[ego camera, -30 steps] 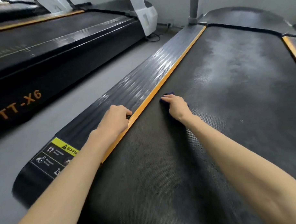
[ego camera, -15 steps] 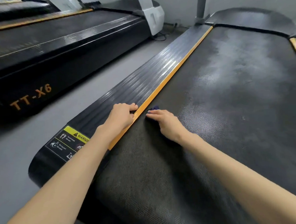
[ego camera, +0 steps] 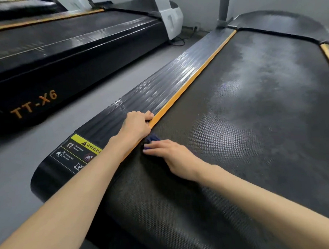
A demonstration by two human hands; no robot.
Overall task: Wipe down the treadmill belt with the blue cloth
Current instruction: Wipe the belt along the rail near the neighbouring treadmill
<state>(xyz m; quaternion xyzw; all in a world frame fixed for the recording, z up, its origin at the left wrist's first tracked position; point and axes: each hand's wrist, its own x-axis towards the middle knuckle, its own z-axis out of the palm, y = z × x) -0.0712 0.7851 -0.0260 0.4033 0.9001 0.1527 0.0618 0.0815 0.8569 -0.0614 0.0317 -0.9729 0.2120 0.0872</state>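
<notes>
While the left hand [ego camera: 135,125] grips the side rail [ego camera: 158,87], fingers curled, the right hand [ego camera: 172,155] presses the blue cloth [ego camera: 151,139] under straight fingers [ego camera: 155,147] onto the treadmill belt [ego camera: 253,121]; mid-wipe, the next stroke likely needs steady pressure.

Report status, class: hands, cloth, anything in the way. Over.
Left hand grips side rail. Right hand flat on blue cloth, pressing it to belt beside orange strip. Nothing seen blocking the path.

Likely gym: two treadmills [ego camera: 253,121] [ego camera: 64,53] side by side, grey floor [ego camera: 21,157].
</notes>
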